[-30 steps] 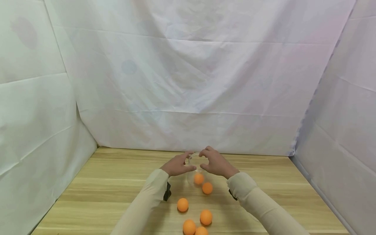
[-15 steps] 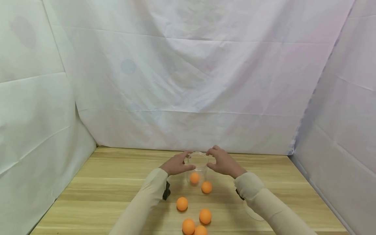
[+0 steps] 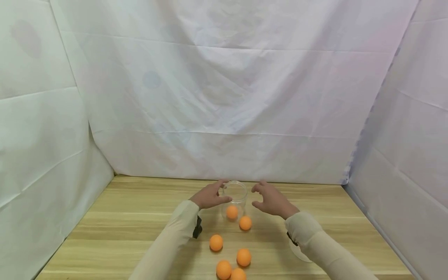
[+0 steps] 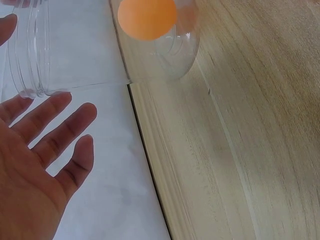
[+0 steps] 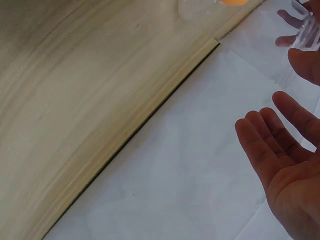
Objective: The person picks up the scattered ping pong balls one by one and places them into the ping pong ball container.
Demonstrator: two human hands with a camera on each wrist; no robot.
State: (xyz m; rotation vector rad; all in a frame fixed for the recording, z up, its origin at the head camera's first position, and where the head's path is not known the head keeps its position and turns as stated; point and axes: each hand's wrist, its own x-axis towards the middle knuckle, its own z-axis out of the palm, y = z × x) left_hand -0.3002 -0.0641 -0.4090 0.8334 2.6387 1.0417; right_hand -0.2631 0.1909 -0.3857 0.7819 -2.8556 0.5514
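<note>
A clear plastic jar stands upright near the back of the table, its round mouth uncovered. Inside, at the bottom, lies one orange ping-pong ball. My left hand holds the jar's neck from the left, thumb in front and index finger behind; in the left wrist view, its fingertips meet the threaded rim. To the right of the jar, my right hand is apart from it, fingers loosely bent and holding nothing. Another orange ball rests just in front of the jar.
Several more orange balls lie toward the front of the wooden table. A pale round disc is partly hidden under the right sleeve. White cloth hangs behind and on both sides.
My right hand has let go of the jar's rim and moved away to the right. The ball inside the jar has shifted slightly left. My left hand stays at the neck.
</note>
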